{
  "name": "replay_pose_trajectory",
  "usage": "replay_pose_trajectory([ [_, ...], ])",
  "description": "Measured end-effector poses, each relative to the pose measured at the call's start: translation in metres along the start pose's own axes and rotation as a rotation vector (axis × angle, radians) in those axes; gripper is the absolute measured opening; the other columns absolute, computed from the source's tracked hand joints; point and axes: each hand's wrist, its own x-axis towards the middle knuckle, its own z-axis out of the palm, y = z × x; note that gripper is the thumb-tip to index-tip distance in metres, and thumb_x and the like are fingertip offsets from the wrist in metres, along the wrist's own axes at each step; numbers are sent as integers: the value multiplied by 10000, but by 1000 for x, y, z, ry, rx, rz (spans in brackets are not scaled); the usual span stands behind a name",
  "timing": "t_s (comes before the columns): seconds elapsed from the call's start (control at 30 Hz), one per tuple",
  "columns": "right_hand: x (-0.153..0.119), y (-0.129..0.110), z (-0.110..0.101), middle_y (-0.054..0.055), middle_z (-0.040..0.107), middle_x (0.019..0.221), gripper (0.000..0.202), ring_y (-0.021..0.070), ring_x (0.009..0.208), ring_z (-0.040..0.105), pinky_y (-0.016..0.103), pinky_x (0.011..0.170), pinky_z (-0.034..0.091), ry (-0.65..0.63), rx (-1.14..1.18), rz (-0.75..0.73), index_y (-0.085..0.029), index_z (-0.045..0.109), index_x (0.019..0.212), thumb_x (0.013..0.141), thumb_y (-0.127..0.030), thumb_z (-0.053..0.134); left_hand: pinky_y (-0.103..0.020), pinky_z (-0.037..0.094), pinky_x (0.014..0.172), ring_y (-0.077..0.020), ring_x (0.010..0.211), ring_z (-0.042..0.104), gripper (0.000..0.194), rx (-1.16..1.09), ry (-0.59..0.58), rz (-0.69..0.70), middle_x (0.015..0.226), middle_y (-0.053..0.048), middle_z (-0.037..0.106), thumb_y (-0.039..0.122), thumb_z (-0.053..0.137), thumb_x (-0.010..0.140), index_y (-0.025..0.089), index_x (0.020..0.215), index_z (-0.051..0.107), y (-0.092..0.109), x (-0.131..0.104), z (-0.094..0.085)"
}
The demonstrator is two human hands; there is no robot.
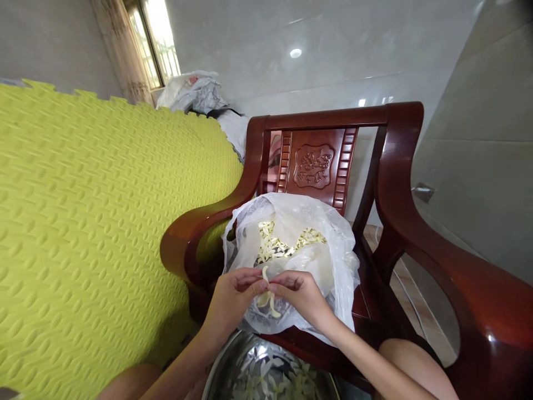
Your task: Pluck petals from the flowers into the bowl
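Observation:
Between my fingertips is a pale yellow-white flower (272, 305) with long, narrow, curling petals. My left hand (235, 291) pinches it from one side, thumb against fingers. From the other side my right hand (302, 291) is closed on it in the same way, its fingertips almost touching those of the left. Just beyond and under both hands, a translucent white plastic bag (343, 266) lies wide open, with many pale flower pieces (272, 244) inside. Below my wrists stands a shiny metal basin (220, 361) holding loose white flowers (275, 383).
The bag rests on the seat of a dark red wooden armchair (420, 228) with a carved back. Yellow textured foam matting (104, 222) stands along the left. Plastic bags (194, 91) are piled behind it near a window. A grey tiled wall (325, 66) rises behind.

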Motion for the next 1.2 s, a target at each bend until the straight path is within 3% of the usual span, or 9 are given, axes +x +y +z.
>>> replay_pose_trajectory([
  [0.17,-2,1,0,13,657,625,266,129,563,574,239,557,445,11,-120,-61,-156,730,750,770,-420,708,-310,550,719,-244,764,713,380,-8,4,-6,829,-96,774,360,848,560,126,846,760,1,0,1],
  [0.33,-7,-1,-1,12,649,658,235,136,610,578,227,585,427,31,-426,-247,-172,703,764,898,-304,562,-292,552,688,-233,737,716,410,-23,48,-46,801,-83,775,379,856,534,122,838,760,4,-2,6],
  [0.5,-12,5,-4,28,668,770,213,151,656,615,238,604,450,47,-582,-351,-190,582,1091,947,-259,441,-268,548,696,-213,735,712,430,-47,27,-48,801,-79,775,396,845,554,111,864,755,3,-2,10],
  [0.57,-13,7,-4,35,667,774,226,166,674,633,259,630,468,47,-663,-372,-185,530,1134,946,-252,423,-266,545,699,-215,749,708,430,-31,12,-38,818,-87,773,389,839,568,101,875,753,0,-1,10],
  [0.87,-13,6,0,32,657,845,216,180,721,663,285,649,512,148,-785,-453,-209,484,1036,827,-160,504,-296,541,686,-233,760,697,366,118,-44,33,808,-97,757,340,779,657,91,920,728,-15,-1,12],
  [1.07,-17,6,1,40,690,826,127,184,749,690,284,667,532,194,-775,-525,-209,508,978,856,-174,495,-263,536,689,-192,733,690,338,47,-55,15,785,-79,752,293,790,624,108,890,695,-10,0,12],
  [1.2,-16,6,3,15,686,752,55,167,678,692,253,615,524,252,-745,-548,-211,526,887,846,-173,527,-243,518,654,-164,668,673,376,75,-24,24,750,-67,753,262,756,641,107,973,669,-10,-1,12],
])
